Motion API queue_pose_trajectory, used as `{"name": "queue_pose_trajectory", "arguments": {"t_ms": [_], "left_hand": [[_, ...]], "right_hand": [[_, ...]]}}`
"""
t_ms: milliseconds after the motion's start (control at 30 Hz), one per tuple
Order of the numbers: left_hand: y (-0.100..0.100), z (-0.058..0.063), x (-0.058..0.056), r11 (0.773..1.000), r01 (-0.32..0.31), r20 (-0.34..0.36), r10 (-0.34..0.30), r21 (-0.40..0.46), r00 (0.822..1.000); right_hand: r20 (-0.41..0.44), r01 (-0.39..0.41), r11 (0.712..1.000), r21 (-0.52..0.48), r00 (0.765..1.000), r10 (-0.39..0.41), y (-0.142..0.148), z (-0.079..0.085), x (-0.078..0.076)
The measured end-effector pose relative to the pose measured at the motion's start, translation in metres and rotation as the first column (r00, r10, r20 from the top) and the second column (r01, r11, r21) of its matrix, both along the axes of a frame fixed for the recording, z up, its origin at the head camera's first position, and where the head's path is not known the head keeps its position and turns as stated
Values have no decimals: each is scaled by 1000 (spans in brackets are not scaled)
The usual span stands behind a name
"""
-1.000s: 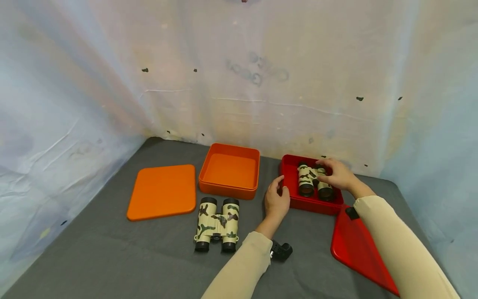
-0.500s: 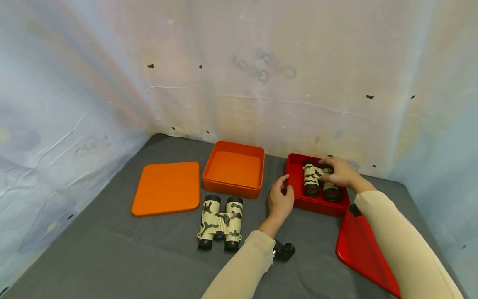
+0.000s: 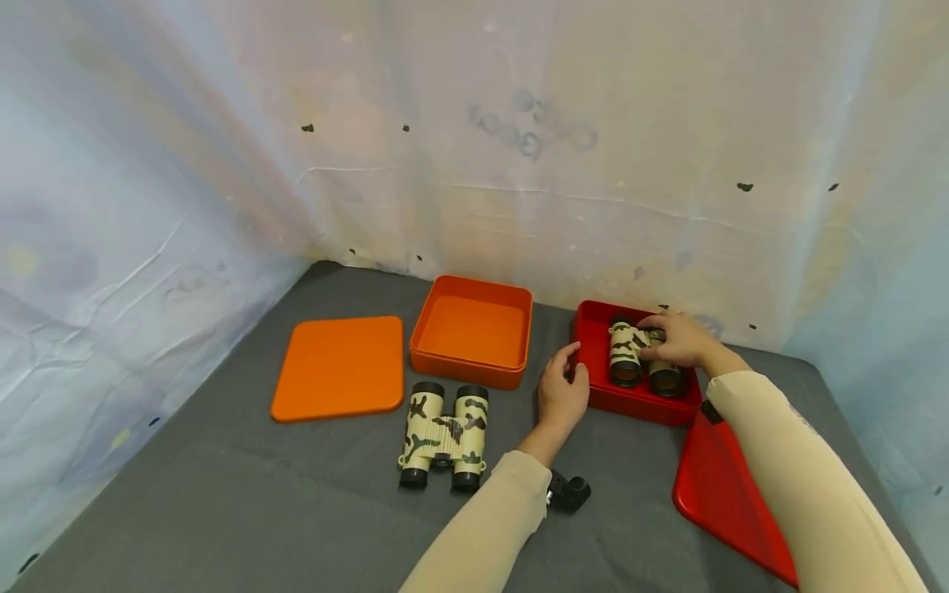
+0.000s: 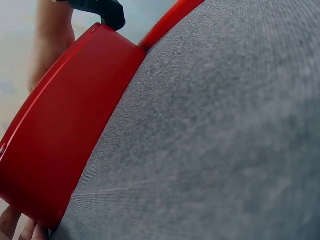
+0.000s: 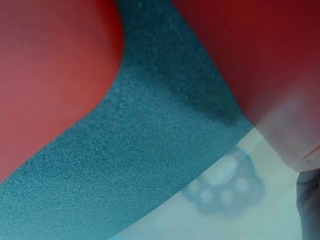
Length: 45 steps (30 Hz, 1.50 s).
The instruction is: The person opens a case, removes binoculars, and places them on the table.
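A camouflage pair of binoculars (image 3: 626, 346) lies in the red box (image 3: 638, 406). My right hand (image 3: 685, 340) holds its right barrel, the thumb between the barrels and the fingers at the far end, hiding part of it. My left hand (image 3: 561, 395) rests at the box's left wall, fingers relaxed along it and thumb near the front corner. In the left wrist view, fingertips (image 4: 30, 231) show behind the end of the red box (image 4: 65, 125). The right wrist view shows the red box (image 5: 250, 55) but not the grip.
A second camouflage pair of binoculars (image 3: 445, 436) lies on the grey cloth left of my left forearm. Behind it stands an open orange box (image 3: 470, 329), with an orange lid (image 3: 339, 368) to its left. A red lid (image 3: 726, 494) lies partly under my right forearm. Patterned curtains (image 3: 474, 189) hang behind.
The whole head view has shifted slightly, so everything appears a little further right. Both hands keep nearly the same place at the red box, and the binoculars stay inside it.
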State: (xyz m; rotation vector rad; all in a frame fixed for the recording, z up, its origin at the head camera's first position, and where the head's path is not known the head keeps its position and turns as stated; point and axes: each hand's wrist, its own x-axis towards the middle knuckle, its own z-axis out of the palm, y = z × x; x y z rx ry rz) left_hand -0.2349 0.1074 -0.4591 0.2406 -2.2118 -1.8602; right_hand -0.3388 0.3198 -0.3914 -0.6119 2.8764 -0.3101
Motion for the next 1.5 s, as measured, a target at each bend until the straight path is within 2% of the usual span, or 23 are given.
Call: {"name": "queue_pose_trajectory", "arguments": {"t_ms": [367, 567, 833, 967, 1233, 1500], "left_hand": [[8, -2, 5, 999, 45, 28, -44, -11, 999], [9, -4, 4, 999, 31, 16, -31, -11, 999], [9, -8, 4, 1000, 17, -4, -17, -15, 1000], [8, -11, 3, 999, 23, -7, -23, -23, 1000], [6, -16, -2, 999, 39, 12, -39, -13, 999], [5, -17, -5, 999, 46, -3, -46, -17, 999]], "right_hand": [[16, 11, 1000, 2, 1000, -11, 12, 1, 9], [32, 8, 1000, -15, 999, -7, 12, 2, 10], [-10, -30, 999, -19, 1000, 29, 9, 4, 8], [-25, -48, 998, -39, 999, 47, 4, 9, 8], [-51, -39, 997, -63, 998, 36, -7, 19, 6], [-80, -42, 997, -68, 996, 37, -14, 25, 7]]}}
